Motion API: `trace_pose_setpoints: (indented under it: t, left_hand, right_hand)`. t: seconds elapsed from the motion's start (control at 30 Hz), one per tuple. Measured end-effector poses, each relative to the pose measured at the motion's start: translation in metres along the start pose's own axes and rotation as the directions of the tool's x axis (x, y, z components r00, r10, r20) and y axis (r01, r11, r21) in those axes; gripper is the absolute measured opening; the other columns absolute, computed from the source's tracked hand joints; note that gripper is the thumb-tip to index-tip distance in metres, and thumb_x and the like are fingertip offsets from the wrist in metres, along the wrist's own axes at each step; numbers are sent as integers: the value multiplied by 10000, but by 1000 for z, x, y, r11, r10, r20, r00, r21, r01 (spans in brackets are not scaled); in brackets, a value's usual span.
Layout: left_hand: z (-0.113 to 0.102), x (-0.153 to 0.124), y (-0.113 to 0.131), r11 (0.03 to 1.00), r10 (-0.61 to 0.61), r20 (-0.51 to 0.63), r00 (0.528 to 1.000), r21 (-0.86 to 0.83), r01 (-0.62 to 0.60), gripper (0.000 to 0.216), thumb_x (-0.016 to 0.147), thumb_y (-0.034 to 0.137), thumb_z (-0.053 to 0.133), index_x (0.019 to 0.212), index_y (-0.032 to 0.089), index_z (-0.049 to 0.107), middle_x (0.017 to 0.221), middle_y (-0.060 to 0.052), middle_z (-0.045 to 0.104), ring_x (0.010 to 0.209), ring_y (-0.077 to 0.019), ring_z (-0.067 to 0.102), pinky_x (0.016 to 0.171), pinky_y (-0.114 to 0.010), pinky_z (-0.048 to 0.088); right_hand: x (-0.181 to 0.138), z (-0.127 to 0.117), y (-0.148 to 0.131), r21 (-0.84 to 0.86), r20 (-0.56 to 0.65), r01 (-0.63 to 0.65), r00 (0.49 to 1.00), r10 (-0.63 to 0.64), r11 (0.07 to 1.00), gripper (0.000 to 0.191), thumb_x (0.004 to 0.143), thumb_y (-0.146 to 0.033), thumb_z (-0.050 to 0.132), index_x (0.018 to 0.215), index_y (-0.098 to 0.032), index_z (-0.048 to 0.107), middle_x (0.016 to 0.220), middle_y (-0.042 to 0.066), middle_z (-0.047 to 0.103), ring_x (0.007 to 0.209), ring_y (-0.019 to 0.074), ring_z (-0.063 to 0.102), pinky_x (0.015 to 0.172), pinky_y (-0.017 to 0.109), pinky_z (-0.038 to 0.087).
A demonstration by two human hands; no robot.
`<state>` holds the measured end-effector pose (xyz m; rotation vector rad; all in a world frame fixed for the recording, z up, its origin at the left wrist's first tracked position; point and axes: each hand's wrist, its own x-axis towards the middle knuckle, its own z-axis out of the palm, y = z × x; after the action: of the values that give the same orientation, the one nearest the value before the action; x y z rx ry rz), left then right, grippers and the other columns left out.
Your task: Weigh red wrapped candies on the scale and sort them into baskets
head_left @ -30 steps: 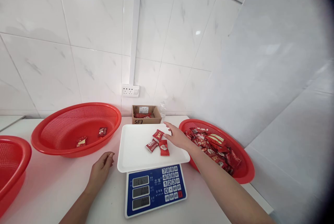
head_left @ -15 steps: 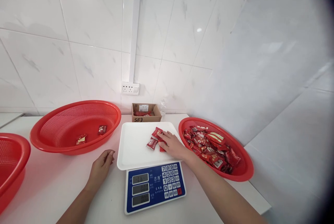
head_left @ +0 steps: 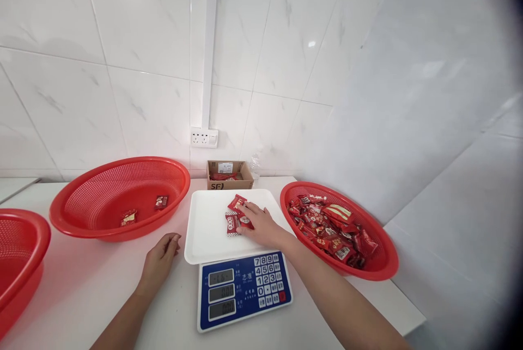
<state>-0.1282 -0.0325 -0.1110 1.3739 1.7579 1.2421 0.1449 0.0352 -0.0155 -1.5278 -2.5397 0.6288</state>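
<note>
My right hand (head_left: 261, 226) lies over several small red snack packets (head_left: 232, 224) on the white pan (head_left: 207, 235) of a digital scale. Its fingers are stretched out and touch the packets, partly covering them. Below the pan, the blue scale panel (head_left: 245, 306) shows three displays and a keypad. Left of the scale, my left hand (head_left: 160, 263) rests with its fingers curled closed, and nothing shows in them.
A red basket (head_left: 388, 263) full of red packets stands on the right. Another red basket (head_left: 73, 219) at the left holds two packets, and a third red basket (head_left: 24, 263) is cut off by the frame. Behind the scale sits a cardboard box (head_left: 241, 181) below a wall socket (head_left: 204, 137).
The packets under my right hand have moved left on the pan, and the hand has slid left with them. My left hand stays in place.
</note>
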Motion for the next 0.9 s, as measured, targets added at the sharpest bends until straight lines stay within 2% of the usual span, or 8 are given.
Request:
trace_pose_setpoints:
  t: [0.1,0.27,0.4,0.57,0.67,0.77,0.9]
  left_hand:
    - [0,0,1,1000,-4,8,1000,-6,4,405,763,563,413,876,215,586,737,-12,624,725,-199,611,685,-293,515]
    - [1,0,1,1000,-8,5,1000,-7,8,397,758,559,420,863,218,593,764,-15,644,736,-198,613,687,-289,513]
    - [1,0,2,1000,-10,-1,1000,0,10,395,753,555,425,862,217,597,769,-17,655,733,-198,618,680,-288,512]
    - [0,-1,4,1000,-13,-3,1000,7,13,396,752,553,420,866,216,595,778,-21,656,736,-201,621,684,-289,510]
    - [-1,-2,6,1000,-12,-11,1000,13,12,387,749,548,422,851,219,598,771,-21,658,724,-201,622,674,-288,509]
    - [-1,-2,7,1000,-7,-21,1000,15,7,376,747,544,432,838,224,605,758,-18,661,708,-202,623,656,-288,507]
    - [-1,-2,7,1000,9,-28,1000,7,-9,377,746,548,435,823,224,612,746,-16,663,700,-199,622,650,-285,510]
  right_hand:
    - [-7,-6,7,13,-16,18,1000,-18,1000,697,818,-551,452,1421,-288,221,1501,78,196,1384,237,95,1082,514,48]
    - [-18,-13,17,37,-44,53,998,-51,998,530,795,-548,506,1268,-310,503,1477,58,273,1379,287,98,1071,536,86]
    - [-25,-12,20,86,-73,99,993,-93,991,402,800,-483,536,1135,-277,618,1446,63,337,1373,283,137,1077,517,135]
    - [-28,-11,21,145,-145,73,988,-52,987,425,801,-319,539,1216,-227,553,1433,70,354,1352,235,231,1099,435,194]
    - [-26,-12,19,168,-146,85,987,-61,982,394,801,-265,523,1185,-201,580,1397,77,410,1325,217,298,1102,393,218]
    - [-25,-13,16,163,-125,71,991,-51,984,376,812,-259,508,1172,-199,596,1392,74,416,1333,221,279,1106,388,212]
    - [-25,-12,13,151,-111,76,992,-60,986,449,825,-320,518,1271,-261,512,1458,53,313,1371,254,165,1102,449,179]
